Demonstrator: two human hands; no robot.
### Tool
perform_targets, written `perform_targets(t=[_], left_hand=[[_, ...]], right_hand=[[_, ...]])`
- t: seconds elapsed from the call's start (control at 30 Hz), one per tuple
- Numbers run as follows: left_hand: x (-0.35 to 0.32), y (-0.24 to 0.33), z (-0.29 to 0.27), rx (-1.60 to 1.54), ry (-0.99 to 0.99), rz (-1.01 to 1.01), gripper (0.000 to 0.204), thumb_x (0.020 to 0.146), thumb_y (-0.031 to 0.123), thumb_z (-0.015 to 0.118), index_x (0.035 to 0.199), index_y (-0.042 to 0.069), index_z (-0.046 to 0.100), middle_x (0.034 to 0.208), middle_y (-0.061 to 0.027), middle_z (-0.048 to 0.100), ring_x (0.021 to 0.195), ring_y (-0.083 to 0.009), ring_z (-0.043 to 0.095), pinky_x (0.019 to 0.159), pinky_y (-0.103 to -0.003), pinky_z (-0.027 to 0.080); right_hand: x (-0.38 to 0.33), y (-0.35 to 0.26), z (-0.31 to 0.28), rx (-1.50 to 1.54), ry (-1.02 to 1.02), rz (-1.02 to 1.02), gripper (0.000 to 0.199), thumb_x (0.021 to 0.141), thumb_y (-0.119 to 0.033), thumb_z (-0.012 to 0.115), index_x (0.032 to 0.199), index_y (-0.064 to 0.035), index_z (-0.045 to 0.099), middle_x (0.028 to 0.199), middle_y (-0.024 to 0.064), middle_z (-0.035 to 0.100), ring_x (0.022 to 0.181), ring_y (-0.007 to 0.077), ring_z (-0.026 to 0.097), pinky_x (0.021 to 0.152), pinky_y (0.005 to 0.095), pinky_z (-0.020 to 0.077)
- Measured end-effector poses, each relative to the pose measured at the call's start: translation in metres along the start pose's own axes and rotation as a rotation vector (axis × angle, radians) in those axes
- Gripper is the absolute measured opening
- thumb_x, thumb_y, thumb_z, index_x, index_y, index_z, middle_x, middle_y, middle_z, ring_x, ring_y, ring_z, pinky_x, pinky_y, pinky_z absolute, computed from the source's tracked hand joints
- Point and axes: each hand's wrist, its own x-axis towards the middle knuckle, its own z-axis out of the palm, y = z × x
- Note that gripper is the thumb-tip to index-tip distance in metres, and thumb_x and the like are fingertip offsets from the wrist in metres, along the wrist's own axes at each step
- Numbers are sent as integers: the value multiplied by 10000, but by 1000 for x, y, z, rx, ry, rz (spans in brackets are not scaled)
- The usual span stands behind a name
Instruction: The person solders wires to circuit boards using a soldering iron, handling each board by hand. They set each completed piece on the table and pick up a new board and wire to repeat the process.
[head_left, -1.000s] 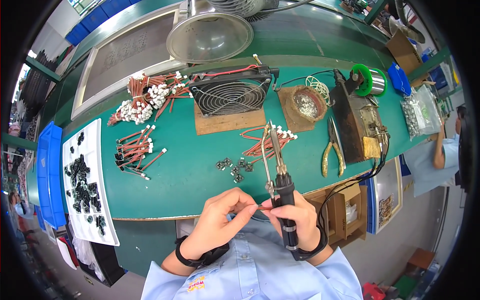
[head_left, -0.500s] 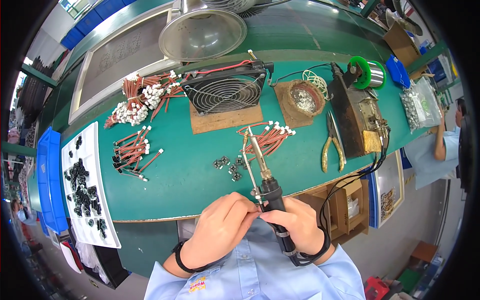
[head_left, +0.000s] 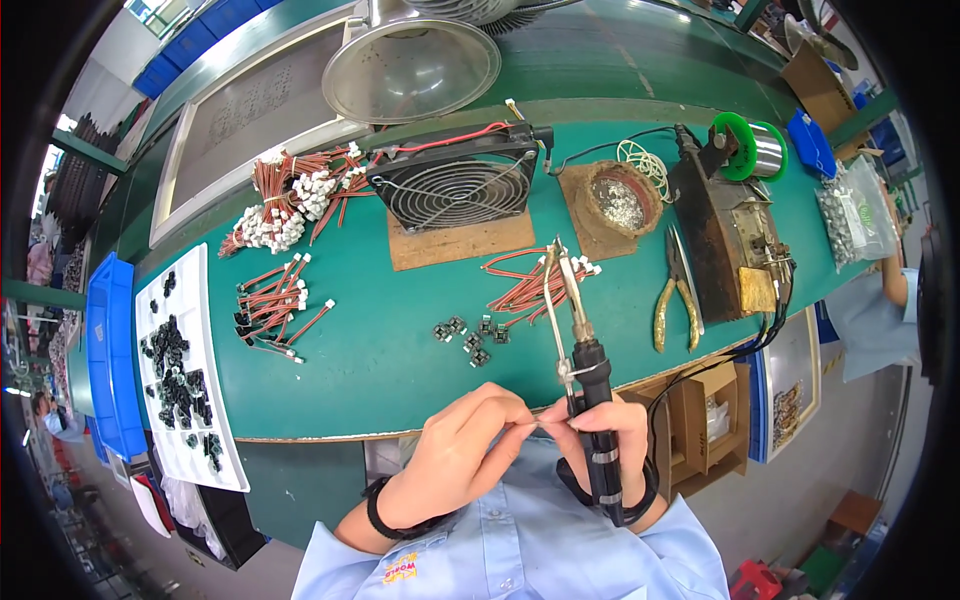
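Note:
My right hand (head_left: 622,428) is wrapped round the black handle of a soldering iron (head_left: 593,372), whose tip and thin feed tube point away from me. At the front table edge, the fingertips of my left hand (head_left: 462,450) are pinched together and meet my right fingertips. What lies between them is too small to make out. Just beyond the hands, several small black square components (head_left: 478,345) lie on the green mat. Red-brown wire leads (head_left: 522,288) with white connectors lie behind these, partly covered by the iron's tip.
Left are finished-looking wire leads (head_left: 270,305), a white tray (head_left: 222,440) of black parts and a blue bin (head_left: 112,375). A fan (head_left: 455,190) stands behind. Right are a round solder-scrap dish (head_left: 650,210), pliers (head_left: 662,315), a soldering station (head_left: 715,245) and a solder spool (head_left: 735,150).
The soldering iron in my right hand has swung rightward and now stands more upright. My fingertips stay together, and the right ones now show more clearly. The whole view has shifted slightly.

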Motion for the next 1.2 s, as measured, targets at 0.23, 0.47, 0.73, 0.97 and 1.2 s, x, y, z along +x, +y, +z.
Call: perform_targets(t=[0.23,0.47,0.73,0.97,1.2], left_hand=[[2,-24,7,264,144,-93,197,729,-2,669,865,-3,527,734,-111,554,630,-247,547,553,-322,451],[22,-28,12,638,178,-280,272,730,119,704,893,19,510,754,-114,519,659,-281,552,544,-349,446],[6,-27,-10,692,169,-217,209,744,51,671,865,-5,511,737,-111,526,669,-261,522,584,-338,426],[2,2,-28,399,34,-15,182,748,-36,628,916,2,572,914,-130,611,747,-247,568,674,-319,456],[-8,14,-22,-624,112,-456,135,820,29,593,943,2,545,939,-136,622,829,-177,554,757,-294,441]], right_hand=[[-3,4,-11,86,198,206,422,774,111,600,1049,-77,341,822,128,562,734,167,576,705,296,487],[-3,4,-13,87,198,235,424,776,93,605,1059,-82,341,831,122,557,729,157,562,697,288,467],[2,-4,-13,167,144,241,423,780,81,610,1062,-88,343,834,116,553,734,149,557,700,281,457],[7,-6,-5,183,95,178,425,760,109,625,1062,-58,376,822,106,573,699,127,589,631,252,481],[11,-22,0,295,16,292,428,779,75,615,1055,-93,334,850,123,545,745,147,566,691,278,472]])
